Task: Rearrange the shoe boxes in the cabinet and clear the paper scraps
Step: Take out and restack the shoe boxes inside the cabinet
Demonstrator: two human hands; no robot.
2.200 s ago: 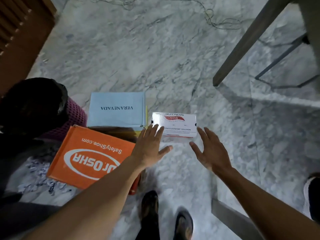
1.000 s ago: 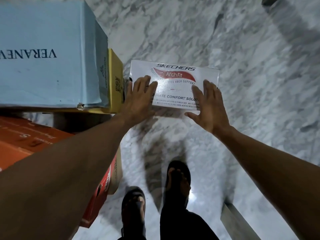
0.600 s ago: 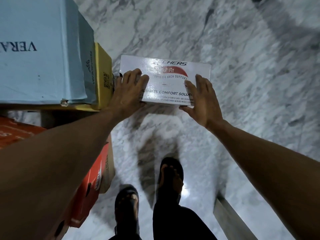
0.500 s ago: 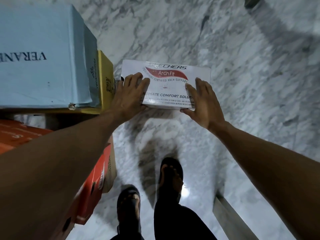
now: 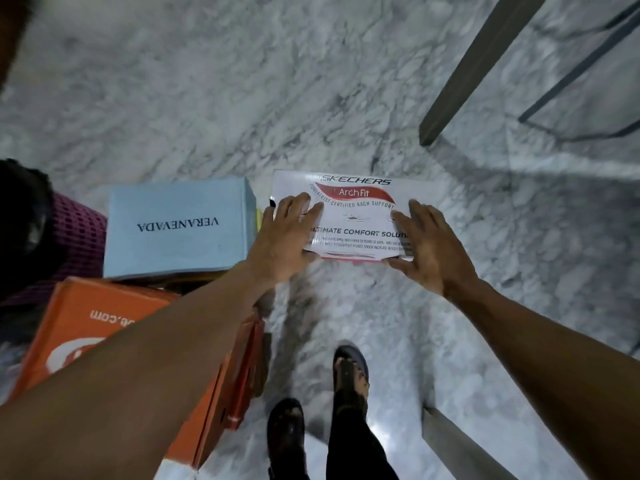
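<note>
A white Skechers shoe box (image 5: 356,216) with a red Arch Fit logo is held level above the marble floor. My left hand (image 5: 284,237) grips its left end, fingers on the lid. My right hand (image 5: 429,247) grips the right end, thumb tucked under the near edge. To the left, a light blue Veranevada box (image 5: 176,226) lies on top of a yellow box (image 5: 258,220), of which only a sliver shows. An orange SafetyShoe box (image 5: 86,313) lies nearer, partly hidden by my left forearm. Blurred paper scraps (image 5: 7,358) lie at the far left edge.
Another person's dark hair (image 5: 20,220) and purple garment (image 5: 79,230) are at the left. A grey furniture leg (image 5: 478,67) slants across the upper right, another (image 5: 450,441) stands at the lower right. My sandalled feet (image 5: 349,375) stand below the box.
Both hands closed on the white box and raised it off the floor. My head has come up, so the blue and orange boxes now look smaller and farther away.
</note>
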